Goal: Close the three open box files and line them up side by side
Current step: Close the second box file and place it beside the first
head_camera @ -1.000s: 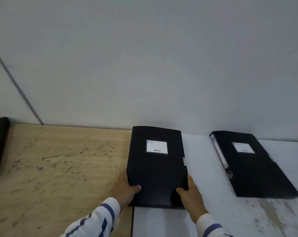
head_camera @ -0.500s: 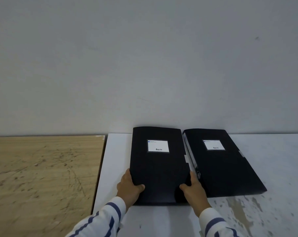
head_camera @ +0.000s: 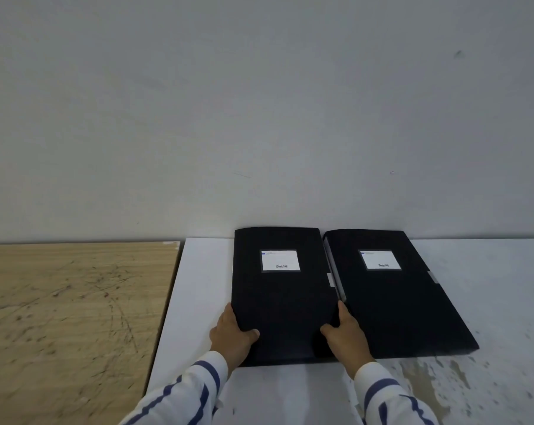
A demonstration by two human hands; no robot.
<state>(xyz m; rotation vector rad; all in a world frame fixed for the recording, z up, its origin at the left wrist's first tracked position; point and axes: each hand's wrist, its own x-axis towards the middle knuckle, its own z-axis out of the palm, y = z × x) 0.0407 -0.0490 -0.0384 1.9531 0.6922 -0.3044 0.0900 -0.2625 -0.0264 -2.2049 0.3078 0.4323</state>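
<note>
Fingers of left hand (head_camera: 232, 335) and right hand (head_camera: 345, 337) clamp left box file (head_camera: 282, 299), touching right box file (head_camera: 391, 299).

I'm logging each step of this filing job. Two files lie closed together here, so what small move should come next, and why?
Probably let go: the left hand and right hand grip the left box file, already snug beside the right box file. A third isn't in view, so fetch it.
</note>
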